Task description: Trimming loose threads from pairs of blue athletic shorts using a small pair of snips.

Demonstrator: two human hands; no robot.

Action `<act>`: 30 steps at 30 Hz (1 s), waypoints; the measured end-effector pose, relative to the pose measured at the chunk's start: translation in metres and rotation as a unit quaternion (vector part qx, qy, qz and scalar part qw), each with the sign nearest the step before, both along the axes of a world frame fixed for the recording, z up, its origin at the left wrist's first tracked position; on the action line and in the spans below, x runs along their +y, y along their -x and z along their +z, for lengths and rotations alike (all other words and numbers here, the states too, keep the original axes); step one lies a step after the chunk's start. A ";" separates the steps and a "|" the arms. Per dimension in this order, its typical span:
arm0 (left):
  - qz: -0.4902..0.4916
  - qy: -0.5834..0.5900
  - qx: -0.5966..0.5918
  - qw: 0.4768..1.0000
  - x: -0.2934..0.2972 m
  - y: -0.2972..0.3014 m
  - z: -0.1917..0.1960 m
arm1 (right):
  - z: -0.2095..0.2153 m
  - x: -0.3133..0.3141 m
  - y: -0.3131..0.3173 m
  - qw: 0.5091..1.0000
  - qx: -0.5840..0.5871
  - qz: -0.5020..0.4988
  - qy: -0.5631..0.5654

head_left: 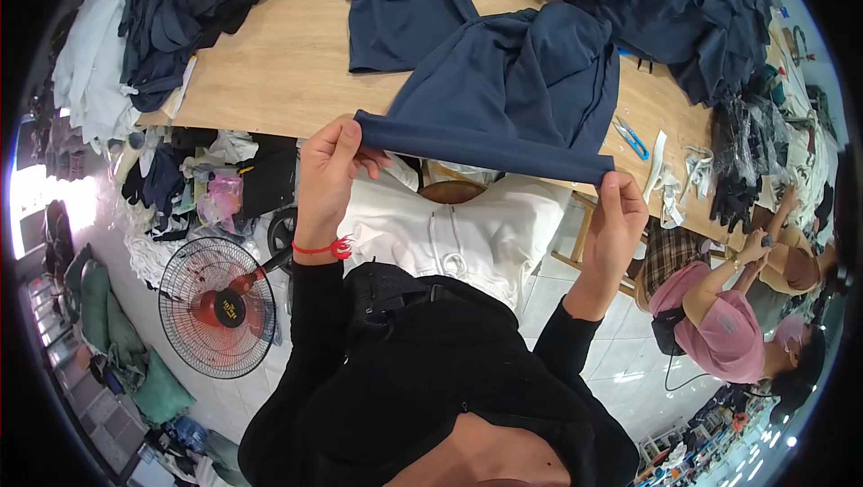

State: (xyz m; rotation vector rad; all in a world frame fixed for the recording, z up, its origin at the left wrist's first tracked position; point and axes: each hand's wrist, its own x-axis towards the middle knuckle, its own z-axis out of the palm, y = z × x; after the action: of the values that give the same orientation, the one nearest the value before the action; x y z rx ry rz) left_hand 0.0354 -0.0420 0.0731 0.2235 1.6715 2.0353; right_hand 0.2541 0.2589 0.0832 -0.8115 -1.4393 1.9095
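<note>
Head view: navy garment stretched along its near edge

At far left, white cloth hangs beside dark clothes heaped on the table; lower down, a fan stands clear of the work. The left hand pinches the left end of the garment's straight edge strip, thumb on the near side. Behind lies another navy piece. The garment itself spreads across the table's front, its strip drawn nearly straight just past the table edge, above the person's lap. The right hand pinches the strip's other end, so the two are set wide apart.

The step in hand looks like pulling that strip flat and even; the next move seems to call for both ends kept level and the body of the cloth free of twists.

Rightward, blue snips lie just beside the garment, with white scraps beyond. A navy pile crowds the table behind, likely limiting room to spread the cloth. A co-worker sits farther right.
</note>
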 end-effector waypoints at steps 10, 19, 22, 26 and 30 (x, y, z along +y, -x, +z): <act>0.023 -0.053 -0.052 0.997 0.000 0.004 0.015 | 0.000 -0.003 -0.004 0.998 0.034 0.000 0.060; -0.007 0.020 0.113 0.993 0.016 0.019 -0.013 | -0.014 0.000 0.028 0.969 -0.076 0.003 -0.234; -0.094 0.180 0.255 0.945 0.009 0.041 -0.072 | -0.076 0.016 0.033 0.969 -0.111 -0.012 -0.219; -0.005 0.256 0.315 0.914 0.006 0.018 -0.056 | -0.082 0.017 0.005 0.951 -0.226 -0.061 -0.201; 0.019 0.264 0.233 0.936 0.017 0.015 -0.058 | -0.068 0.005 0.028 0.953 -0.200 -0.035 -0.224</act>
State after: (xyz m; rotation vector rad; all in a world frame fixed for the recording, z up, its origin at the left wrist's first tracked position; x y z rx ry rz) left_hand 0.0202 -0.0251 0.0152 0.5153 2.4596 1.5477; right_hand 0.2262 0.2642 0.0152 -1.0411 -1.9595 1.3271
